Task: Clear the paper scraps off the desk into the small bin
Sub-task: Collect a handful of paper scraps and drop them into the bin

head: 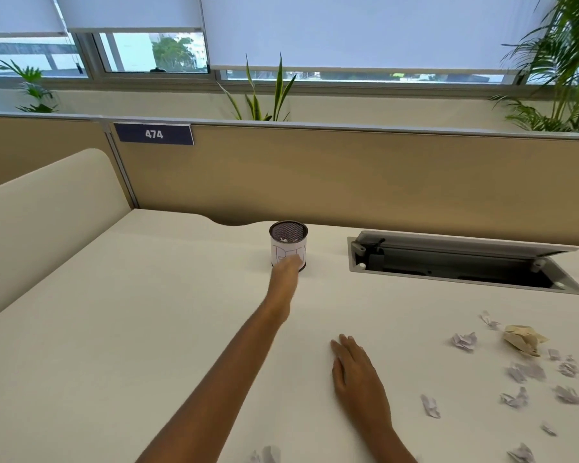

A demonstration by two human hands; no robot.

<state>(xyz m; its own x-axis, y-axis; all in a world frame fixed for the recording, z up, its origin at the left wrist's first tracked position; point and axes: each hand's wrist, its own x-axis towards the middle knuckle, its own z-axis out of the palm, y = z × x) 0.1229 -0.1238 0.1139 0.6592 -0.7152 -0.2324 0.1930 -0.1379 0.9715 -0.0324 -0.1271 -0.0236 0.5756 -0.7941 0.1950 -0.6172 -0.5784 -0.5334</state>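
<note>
Head view looks down over a cream table (147, 329) with the small bin (288, 243), a dark mesh cup wrapped in a white paper label, standing near the far edge. White bits of paper show inside the bin's rim. The left hand (285, 272) reaches out at the end of a straight arm and meets the near side of the bin, low on the label; it is blurred, and whether its fingers are curled or spread cannot be told. The right hand (355, 365) lies flat on the table, nearer the person than the bin and to its right, fingers together and pointing away, holding nothing.

The paper scraps (522, 372) lie scattered well to the right of the bin and nearer the person, running close to the right border of the frame. Among them is one larger tan crumpled wad (522, 339). Two more white scraps (268, 454) sit at the bottom border, straight toward the person from the bin.

Right of the bin, an open cable hatch (455, 265) is cut into the table, its grey lid propped up at the back. Behind the bin a tan partition (348, 175) closes off the far edge, and a rounded cream side panel (47, 208) walls the left edge. Left of the bin the table surface is wide and bare up to that panel.
</note>
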